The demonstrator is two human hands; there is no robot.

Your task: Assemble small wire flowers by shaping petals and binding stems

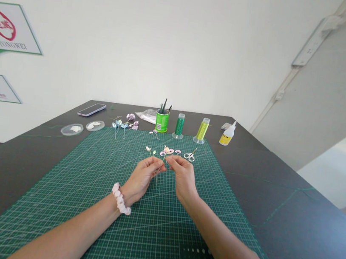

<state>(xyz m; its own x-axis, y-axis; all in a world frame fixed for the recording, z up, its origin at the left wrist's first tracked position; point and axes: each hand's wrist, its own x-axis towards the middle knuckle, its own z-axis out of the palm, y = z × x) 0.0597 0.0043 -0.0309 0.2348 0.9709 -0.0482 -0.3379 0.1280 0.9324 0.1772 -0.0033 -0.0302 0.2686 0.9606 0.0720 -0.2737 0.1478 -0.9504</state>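
My left hand (144, 174), with a white scrunchie (121, 200) on its wrist, pinches the thin stems of a small artificial flower sprig above the mat. A pale pink flower (166, 149) tops the sprig, and its stem ends hang below my fingers. Close by on the right, my right hand (183, 175) is closed in a pinch beside the stem; what lies between its fingertips is too small to make out. Just beyond my hands are a few pink-and-white petal pieces (178, 152), a small white bud (148, 148) and white-handled scissors (190, 155).
A green cutting mat (84, 211) covers the dark table's middle. Behind it stand a green can (161, 122) of tools, green (179, 125) and yellow-green (203, 129) thread spools, and a glue bottle (227, 134). Leftward are blue flowers (123, 125), shallow dishes (72, 129) and a phone (92, 109).
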